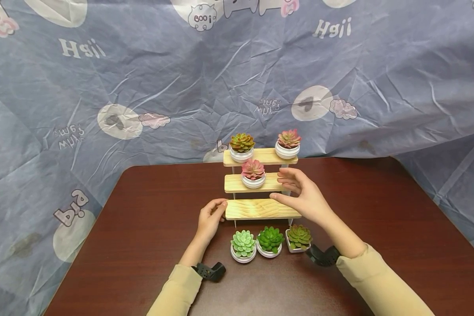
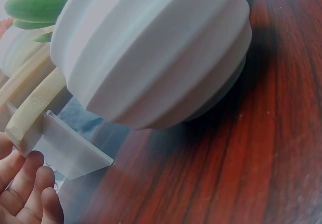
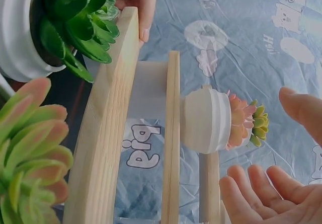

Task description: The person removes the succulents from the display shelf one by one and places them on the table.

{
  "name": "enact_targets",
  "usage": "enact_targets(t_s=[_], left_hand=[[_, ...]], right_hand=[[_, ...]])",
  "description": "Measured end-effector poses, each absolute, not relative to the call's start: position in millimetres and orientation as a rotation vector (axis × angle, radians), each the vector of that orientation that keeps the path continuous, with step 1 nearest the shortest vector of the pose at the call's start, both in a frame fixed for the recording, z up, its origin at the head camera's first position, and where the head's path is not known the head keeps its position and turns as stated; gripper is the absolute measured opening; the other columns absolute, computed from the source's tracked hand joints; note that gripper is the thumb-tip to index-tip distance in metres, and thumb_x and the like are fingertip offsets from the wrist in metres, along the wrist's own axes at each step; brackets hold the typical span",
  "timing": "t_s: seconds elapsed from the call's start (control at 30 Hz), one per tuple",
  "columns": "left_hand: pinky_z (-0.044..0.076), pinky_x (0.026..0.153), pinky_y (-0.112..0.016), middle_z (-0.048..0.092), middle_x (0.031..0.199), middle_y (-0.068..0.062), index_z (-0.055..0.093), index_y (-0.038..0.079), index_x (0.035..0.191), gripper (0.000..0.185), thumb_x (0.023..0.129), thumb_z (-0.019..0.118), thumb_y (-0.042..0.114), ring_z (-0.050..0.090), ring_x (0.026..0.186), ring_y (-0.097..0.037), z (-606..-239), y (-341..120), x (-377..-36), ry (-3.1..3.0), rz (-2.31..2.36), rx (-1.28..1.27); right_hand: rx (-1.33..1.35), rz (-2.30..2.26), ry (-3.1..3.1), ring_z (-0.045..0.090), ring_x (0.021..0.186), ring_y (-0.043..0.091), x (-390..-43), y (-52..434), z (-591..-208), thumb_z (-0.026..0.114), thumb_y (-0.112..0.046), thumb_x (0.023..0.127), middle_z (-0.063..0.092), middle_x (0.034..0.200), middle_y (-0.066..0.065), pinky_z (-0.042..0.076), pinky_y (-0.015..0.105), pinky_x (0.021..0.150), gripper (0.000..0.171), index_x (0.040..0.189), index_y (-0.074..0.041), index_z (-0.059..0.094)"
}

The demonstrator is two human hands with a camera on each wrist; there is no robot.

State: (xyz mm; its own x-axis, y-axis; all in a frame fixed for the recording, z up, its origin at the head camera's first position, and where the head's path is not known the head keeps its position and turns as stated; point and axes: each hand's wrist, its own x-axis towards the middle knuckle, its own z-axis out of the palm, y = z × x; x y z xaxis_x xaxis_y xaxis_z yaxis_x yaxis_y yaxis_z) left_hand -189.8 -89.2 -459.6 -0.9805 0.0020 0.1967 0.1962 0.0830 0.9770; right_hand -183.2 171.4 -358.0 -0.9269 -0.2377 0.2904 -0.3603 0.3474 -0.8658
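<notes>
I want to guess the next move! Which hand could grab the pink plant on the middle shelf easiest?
Probably the right hand: it hovers open beside the pink plant on the middle shelf. The left hand sits lower, touching the bottom shelf end.

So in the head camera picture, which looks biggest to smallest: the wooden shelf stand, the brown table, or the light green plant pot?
1. Brown table
2. Wooden shelf stand
3. Light green plant pot
The gaps are plain, so nearness to the camera does not change the order.
</notes>
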Motion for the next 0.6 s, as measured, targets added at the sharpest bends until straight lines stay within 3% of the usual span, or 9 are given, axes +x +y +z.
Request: enact_targets(t_s=[0.33, 0.6], left_hand=[[0.052, 0.063, -0.046, 0.062, 0.084, -0.009, 0.065, -0.005, 0.107, 0.021, 0.095, 0.056, 0.009, 0.056, 0.071, -0.032, -460, -89, -190, -2.2, -2.035, -0.199], [0.052, 0.061, -0.041, 0.063, 0.085, -0.01, 0.065, -0.005, 0.107, 0.02, 0.095, 0.056, 0.009, 0.056, 0.069, -0.027, -460, -90, -190, -2.204, -2.027, -0.206]], right_hand=[[0.524, 1.649, -2.497, 0.052, 0.116, 0.031, -190, 163, -355, 0.08, -0.015, 0.076, 0.051, 0.129, 0.019, 0.042, 0.036, 0.098, 0.067, 0.131, -0.002, 0.045], [0.497, 1.698, -2.482, 0.051, 0.118, 0.035, -192, 155, -353, 0.079, -0.011, 0.077, 0.049, 0.128, 0.023, 0.04, 0.04, 0.1, 0.065, 0.13, 0.004, 0.044]])
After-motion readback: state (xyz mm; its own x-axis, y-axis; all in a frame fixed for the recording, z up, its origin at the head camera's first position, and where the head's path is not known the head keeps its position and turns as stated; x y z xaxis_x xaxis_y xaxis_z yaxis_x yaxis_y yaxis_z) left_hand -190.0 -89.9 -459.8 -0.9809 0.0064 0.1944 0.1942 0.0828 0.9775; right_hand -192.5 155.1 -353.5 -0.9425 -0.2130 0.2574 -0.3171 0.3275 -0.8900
